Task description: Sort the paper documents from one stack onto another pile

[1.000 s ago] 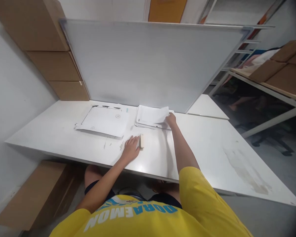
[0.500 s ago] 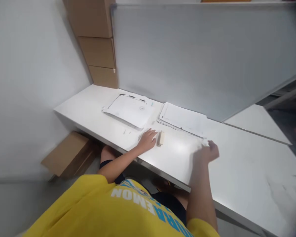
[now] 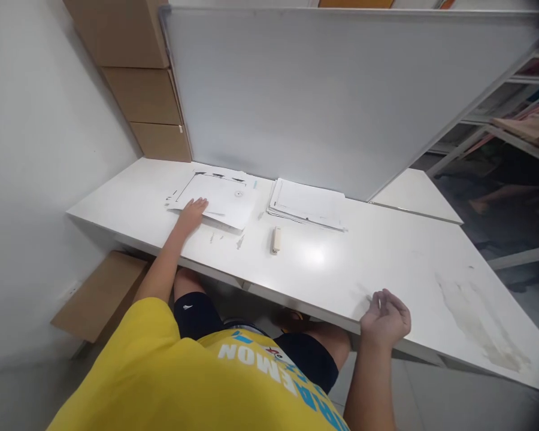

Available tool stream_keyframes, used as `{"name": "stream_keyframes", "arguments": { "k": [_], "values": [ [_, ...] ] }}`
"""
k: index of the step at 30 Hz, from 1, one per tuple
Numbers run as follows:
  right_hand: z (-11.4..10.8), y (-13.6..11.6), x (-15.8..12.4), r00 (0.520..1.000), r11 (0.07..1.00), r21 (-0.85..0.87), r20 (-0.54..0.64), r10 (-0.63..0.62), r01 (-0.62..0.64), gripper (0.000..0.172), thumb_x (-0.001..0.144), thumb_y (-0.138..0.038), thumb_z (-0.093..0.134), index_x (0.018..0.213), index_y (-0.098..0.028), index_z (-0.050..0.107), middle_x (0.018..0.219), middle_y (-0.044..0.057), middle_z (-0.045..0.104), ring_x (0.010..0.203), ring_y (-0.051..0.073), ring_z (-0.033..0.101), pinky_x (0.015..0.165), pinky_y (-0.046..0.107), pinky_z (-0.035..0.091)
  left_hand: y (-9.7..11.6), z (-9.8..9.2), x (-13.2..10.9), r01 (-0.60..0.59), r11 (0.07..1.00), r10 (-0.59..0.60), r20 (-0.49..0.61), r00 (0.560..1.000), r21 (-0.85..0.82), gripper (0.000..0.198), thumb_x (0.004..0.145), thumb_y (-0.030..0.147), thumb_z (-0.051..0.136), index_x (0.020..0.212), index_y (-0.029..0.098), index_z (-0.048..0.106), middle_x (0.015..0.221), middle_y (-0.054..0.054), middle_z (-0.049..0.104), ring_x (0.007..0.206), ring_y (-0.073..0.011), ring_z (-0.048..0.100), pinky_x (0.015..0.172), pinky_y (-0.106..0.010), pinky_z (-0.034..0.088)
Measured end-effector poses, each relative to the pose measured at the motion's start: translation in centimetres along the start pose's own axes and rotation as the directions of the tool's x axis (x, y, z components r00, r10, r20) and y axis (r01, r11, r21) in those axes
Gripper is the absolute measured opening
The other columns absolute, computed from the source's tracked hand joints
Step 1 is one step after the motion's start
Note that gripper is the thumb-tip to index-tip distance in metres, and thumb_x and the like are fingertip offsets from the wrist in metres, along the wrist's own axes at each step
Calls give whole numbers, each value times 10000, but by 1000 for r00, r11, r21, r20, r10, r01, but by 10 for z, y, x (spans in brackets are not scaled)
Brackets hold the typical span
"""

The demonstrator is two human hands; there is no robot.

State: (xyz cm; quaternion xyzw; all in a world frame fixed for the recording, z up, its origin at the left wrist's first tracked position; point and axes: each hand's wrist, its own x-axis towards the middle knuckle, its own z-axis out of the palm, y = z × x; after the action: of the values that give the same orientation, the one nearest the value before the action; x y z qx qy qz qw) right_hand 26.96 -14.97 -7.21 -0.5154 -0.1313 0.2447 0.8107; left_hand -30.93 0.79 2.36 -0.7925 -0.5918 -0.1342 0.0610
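My left hand (image 3: pixel 194 214) lies flat, fingers stretched, on the near left edge of a loose pile of printed white papers (image 3: pixel 220 194). My right hand (image 3: pixel 385 317) is palm up over the table's front edge at the right. Its fingers are loosely curled and apart, and I see nothing in them. Between the hands, a small cream object that looks like a stapler (image 3: pixel 276 239) rests on the white table (image 3: pixel 323 278). Behind it lies a neater stack of white sheets (image 3: pixel 308 202).
A large whiteboard (image 3: pixel 318 102) stands along the table's back edge. Stacked cardboard boxes (image 3: pixel 141 96) rise at the back left, and another cardboard box (image 3: pixel 101 296) is below the table. Shelves (image 3: pixel 516 102) stand at the far right.
My left hand has moved left from beside the cream object onto the left papers. My right hand has drawn back from the right stack's corner to the front edge and turned palm up.
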Motion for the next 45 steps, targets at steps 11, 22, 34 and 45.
{"name": "stream_keyframes", "arguments": {
  "k": [11,22,34,45],
  "values": [
    [0,-2,3,1000,999,-49,-3,-25,25,217,587,-193,568,799,-232,544,909,21,611,816,153,607,865,385,568,45,20,-71,9,993,-4,40,999,-114,423,909,193,485,1287,195,675,1421,-94,626,1396,-287,520,1106,-498,439],
    [8,-12,-11,992,979,-183,108,-67,86,154,662,-328,637,770,-251,558,823,18,629,846,206,652,821,421,578,84,-22,-81,-30,998,19,-177,984,-61,404,968,137,380,1195,178,712,1218,-117,743,1248,-253,651,950,-429,535],
    [76,-29,-169,143,681,-588,702,698,-437,712,804,-832,525,1162,-242,699,1137,116,741,1117,287,674,933,421,550,127,-20,-166,-374,917,386,73,920,-138,493,958,77,386,1348,252,632,1413,-62,638,1410,-238,509,1139,-428,440],
    [81,-20,-169,296,639,-672,566,769,-374,317,742,-425,774,972,-213,722,967,55,760,892,253,719,740,379,630,196,6,-146,-171,954,230,236,944,-244,527,1025,330,388,1531,188,436,1623,-103,387,1550,-291,255,1269,-510,222]
  ]
}}
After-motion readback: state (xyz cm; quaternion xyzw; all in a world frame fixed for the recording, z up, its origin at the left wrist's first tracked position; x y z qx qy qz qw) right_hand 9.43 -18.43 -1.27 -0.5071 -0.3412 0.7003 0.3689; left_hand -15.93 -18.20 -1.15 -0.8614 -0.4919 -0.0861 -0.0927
